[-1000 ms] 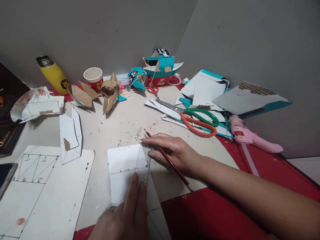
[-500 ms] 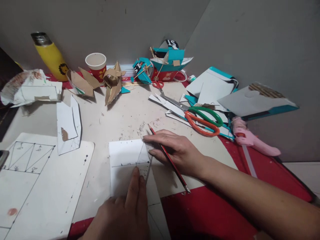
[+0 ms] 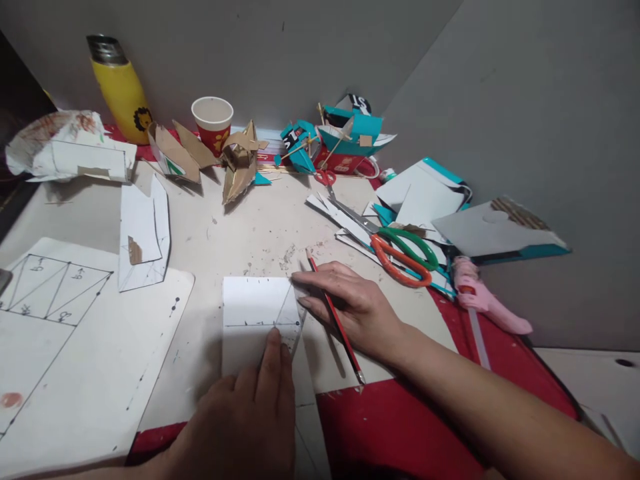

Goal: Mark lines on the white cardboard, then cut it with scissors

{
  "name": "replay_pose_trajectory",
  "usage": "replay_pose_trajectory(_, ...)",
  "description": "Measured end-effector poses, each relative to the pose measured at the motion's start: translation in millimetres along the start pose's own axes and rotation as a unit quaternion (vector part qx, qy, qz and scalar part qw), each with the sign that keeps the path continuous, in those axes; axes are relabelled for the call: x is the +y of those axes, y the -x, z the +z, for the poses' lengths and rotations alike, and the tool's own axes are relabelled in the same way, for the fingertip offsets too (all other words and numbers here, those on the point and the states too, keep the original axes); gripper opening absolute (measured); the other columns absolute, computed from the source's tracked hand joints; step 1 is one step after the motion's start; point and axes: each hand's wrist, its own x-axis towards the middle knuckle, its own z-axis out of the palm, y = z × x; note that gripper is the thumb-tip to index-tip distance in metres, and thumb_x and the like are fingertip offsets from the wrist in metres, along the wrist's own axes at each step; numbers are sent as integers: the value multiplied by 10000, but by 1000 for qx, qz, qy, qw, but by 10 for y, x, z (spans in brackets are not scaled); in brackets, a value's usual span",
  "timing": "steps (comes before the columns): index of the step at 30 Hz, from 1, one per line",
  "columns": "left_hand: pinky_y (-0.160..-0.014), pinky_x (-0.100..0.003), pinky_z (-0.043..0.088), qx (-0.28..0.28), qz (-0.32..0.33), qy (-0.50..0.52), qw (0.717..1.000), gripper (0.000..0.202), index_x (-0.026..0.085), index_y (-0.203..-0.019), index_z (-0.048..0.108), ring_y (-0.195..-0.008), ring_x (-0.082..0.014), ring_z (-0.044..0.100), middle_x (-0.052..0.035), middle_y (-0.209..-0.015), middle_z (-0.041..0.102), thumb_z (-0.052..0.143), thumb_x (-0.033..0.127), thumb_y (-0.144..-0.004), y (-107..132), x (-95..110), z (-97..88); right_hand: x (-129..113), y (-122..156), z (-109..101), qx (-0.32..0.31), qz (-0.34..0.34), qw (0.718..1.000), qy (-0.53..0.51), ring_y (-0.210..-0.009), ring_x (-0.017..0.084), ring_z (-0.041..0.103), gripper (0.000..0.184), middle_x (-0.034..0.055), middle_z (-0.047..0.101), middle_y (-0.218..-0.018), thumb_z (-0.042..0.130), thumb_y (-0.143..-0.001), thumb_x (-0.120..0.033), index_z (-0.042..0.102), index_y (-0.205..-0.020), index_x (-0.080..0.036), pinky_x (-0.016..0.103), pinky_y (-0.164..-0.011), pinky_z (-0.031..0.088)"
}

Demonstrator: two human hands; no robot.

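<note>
My left hand (image 3: 250, 407) presses its stretched index and middle fingers down over a clear plastic ruler (image 3: 300, 337) on a white card strip (image 3: 247, 300). Its other fingers are bent, and much of the ruler is hidden beneath the hand. Pencil lines and small tick marks cross the card. At the card's upper right corner rest the thumb and index fingertips of my right hand (image 3: 353, 303). A red and black pencil (image 3: 340, 327) lies slanted through that hand's fingers, point away from me and eraser end towards me.
Scissors (image 3: 400, 253) with orange and green handles lie among card scraps at right, beside a pink glue gun (image 3: 487, 300). Cardboard boats (image 3: 240, 167), a paper cup (image 3: 213, 123) and a yellow bottle (image 3: 120, 97) stand behind. A marked white board (image 3: 100, 373) lies at left.
The camera view has shifted slightly, so the whole scene sits differently in the picture. Both hands, the pencil and the card keep nearly the same places relative to each other.
</note>
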Motion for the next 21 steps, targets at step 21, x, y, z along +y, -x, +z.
replay_pose_trajectory(21,-546,-344,513,-128,-150,70,978,362,138,-1209,573,-810,-272,630,-111,-964,656,433,106,-877,-27,-504,-247,-77,-7,-179,64,112,989,-75,-937,221,701,288,126,738,-1059,588,-919,-284,668,-1173,-173,376,-840,565)
